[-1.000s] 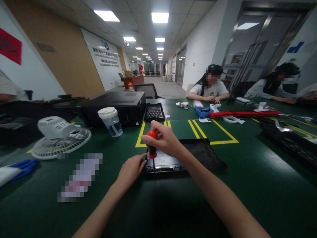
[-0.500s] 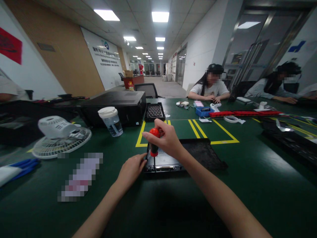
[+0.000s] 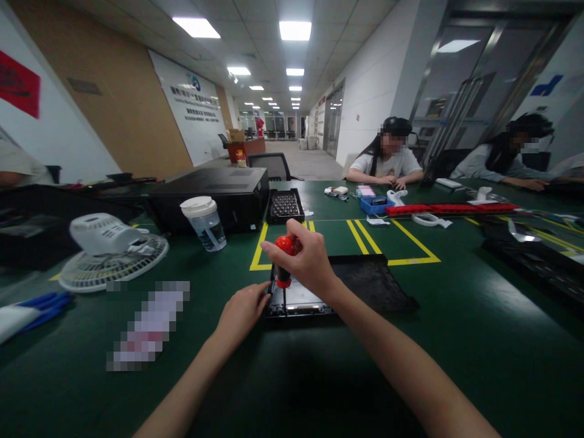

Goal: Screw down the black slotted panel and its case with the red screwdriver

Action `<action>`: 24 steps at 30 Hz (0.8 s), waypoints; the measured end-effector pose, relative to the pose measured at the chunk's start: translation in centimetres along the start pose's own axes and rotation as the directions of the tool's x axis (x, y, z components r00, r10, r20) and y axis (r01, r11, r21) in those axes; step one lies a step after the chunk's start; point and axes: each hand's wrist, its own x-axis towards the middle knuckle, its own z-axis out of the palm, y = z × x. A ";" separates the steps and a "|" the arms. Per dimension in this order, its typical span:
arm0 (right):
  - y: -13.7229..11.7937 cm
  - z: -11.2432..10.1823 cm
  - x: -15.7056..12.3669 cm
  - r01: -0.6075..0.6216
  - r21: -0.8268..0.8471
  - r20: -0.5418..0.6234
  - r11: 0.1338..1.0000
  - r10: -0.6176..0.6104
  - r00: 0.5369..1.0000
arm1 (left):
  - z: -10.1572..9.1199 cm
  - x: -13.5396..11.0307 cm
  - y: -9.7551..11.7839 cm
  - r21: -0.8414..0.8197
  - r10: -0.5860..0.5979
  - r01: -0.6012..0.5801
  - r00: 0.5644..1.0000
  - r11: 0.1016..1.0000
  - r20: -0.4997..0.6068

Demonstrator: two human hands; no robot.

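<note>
My right hand (image 3: 306,261) is closed round a red-and-black screwdriver (image 3: 283,261), held upright with its thin shaft pointing down onto the front left part of a flat black device (image 3: 301,301) lying on the green table. My left hand (image 3: 241,313) rests at the device's left edge, fingers curled against it. The device sits partly over a black tray (image 3: 378,286) that reaches to the right.
A white desk fan (image 3: 109,252) lies at the left, a lidded plastic cup (image 3: 205,224) and a black computer case (image 3: 214,194) behind it. A black parts tray (image 3: 285,207) sits beyond yellow floor-tape lines (image 3: 392,243). Two people sit across the table at the right.
The screwdriver and my right hand have shifted slightly right and up. My left hand stays at the device's edge.
</note>
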 end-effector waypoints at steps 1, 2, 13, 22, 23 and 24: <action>0.0 0.1 0.0 0.000 -0.002 -0.009 1.000 0.000 1.000 | 0.0 0.0 0.0 -0.003 0.001 -0.001 1.000 1.000 0.004; 0.0 0.1 -0.1 0.000 -0.004 -0.018 1.000 0.000 1.000 | 0.0 0.0 0.0 -0.004 0.002 -0.002 1.000 1.000 0.004; -0.4 0.9 -0.6 0.058 -0.036 -0.092 0.998 -0.061 0.994 | 0.3 0.1 -0.2 -0.009 0.002 -0.002 1.000 1.000 -0.002; -1.5 1.6 -1.2 0.060 -0.117 -0.180 0.991 -0.081 0.980 | -0.3 -0.1 0.4 0.016 -0.010 0.010 1.000 1.000 -0.019; -1.7 1.7 -1.3 0.053 -0.122 -0.184 0.991 -0.075 0.980 | -0.3 -0.2 0.5 0.025 -0.013 0.013 1.000 1.000 -0.013; -1.8 1.8 -1.3 0.044 -0.124 -0.181 0.991 -0.067 0.981 | -0.4 -0.2 0.5 0.030 -0.015 0.015 1.000 0.999 -0.006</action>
